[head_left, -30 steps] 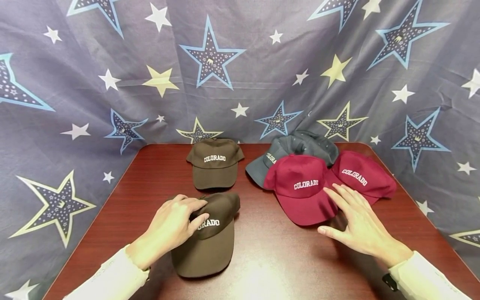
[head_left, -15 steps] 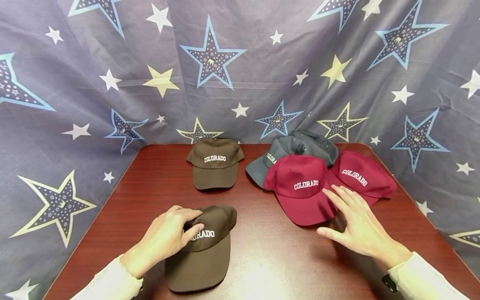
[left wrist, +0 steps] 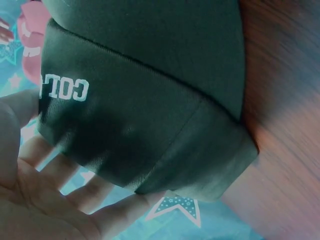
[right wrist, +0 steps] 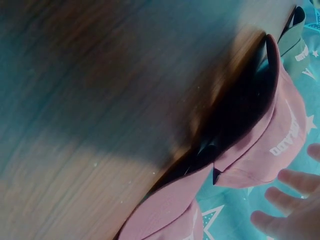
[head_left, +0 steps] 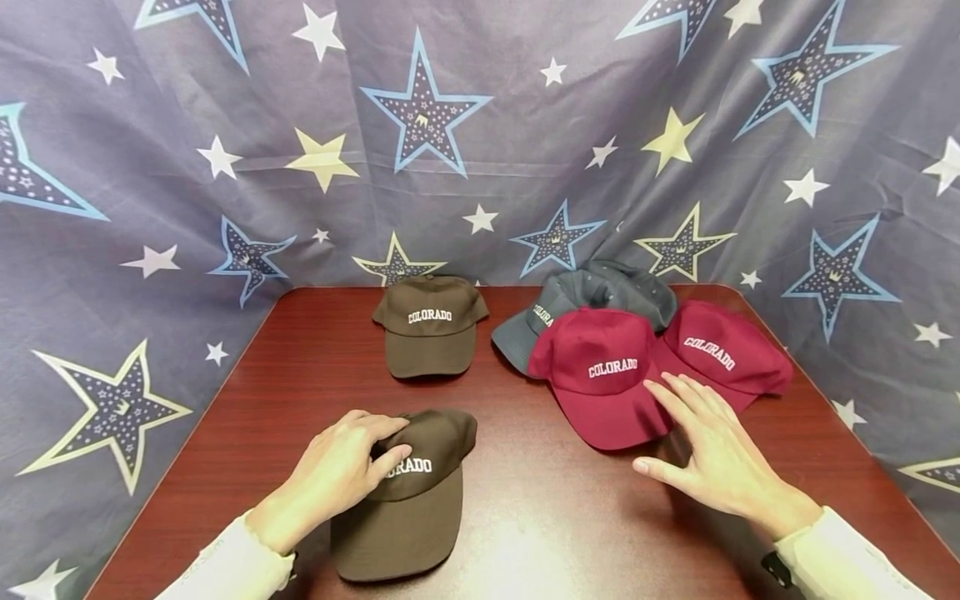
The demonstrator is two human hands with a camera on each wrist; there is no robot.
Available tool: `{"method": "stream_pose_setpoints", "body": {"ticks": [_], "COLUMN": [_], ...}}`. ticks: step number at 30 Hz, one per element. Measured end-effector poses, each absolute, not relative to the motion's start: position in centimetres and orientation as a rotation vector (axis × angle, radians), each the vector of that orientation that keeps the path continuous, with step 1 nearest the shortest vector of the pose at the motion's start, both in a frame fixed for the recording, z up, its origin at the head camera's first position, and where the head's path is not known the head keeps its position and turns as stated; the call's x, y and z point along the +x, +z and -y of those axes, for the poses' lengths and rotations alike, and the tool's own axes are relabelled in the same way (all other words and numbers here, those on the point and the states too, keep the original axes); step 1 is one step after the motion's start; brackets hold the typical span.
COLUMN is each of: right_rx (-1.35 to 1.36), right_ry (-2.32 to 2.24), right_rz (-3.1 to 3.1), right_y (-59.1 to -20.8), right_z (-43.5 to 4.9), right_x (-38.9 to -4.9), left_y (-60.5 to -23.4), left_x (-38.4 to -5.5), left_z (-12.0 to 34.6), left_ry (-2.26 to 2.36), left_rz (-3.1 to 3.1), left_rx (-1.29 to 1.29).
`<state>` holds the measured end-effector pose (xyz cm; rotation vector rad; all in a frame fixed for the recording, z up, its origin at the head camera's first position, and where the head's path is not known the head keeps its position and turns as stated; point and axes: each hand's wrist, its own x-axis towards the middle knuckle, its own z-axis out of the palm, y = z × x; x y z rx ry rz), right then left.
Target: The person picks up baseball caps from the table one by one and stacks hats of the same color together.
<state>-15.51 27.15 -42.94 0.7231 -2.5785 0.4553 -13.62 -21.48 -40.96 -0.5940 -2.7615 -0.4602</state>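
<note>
Left hand [head_left: 330, 475] holding the nearer brown COLORADO baseball cap [head_left: 405, 529] by its crown.

On the tabletop's [head_left: 277, 367] near left, that grip sets the thumb over the lettering and fingers behind; a light pinch and a level brim would likely spare the crown a dent. The right hand [head_left: 712, 467], its grip wide, is by the front maroon cap [head_left: 600, 354] (contact is hard to tell) and is best kept off that brim. Beyond are another maroon cap [head_left: 723, 337], the farther brown cap [head_left: 431, 354] and a partly covered slate-blue cap [head_left: 558, 296].
</note>
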Motion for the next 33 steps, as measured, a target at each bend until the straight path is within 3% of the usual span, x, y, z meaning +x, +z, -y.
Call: {"method": "stream_pose_setpoints", "body": {"ticks": [33], "right_rx": [0.710], "right_ry": [0.478], "right_rz": [2.571], "right_y": [-43.4], "right_z": [-27.4], "right_x": [-15.0], "left_y": [-39.5], "left_x": [-14.9], "left_z": [21.2], "left_ry": [-0.510], "left_rz": [2.736], "left_rx": [-0.638]}}
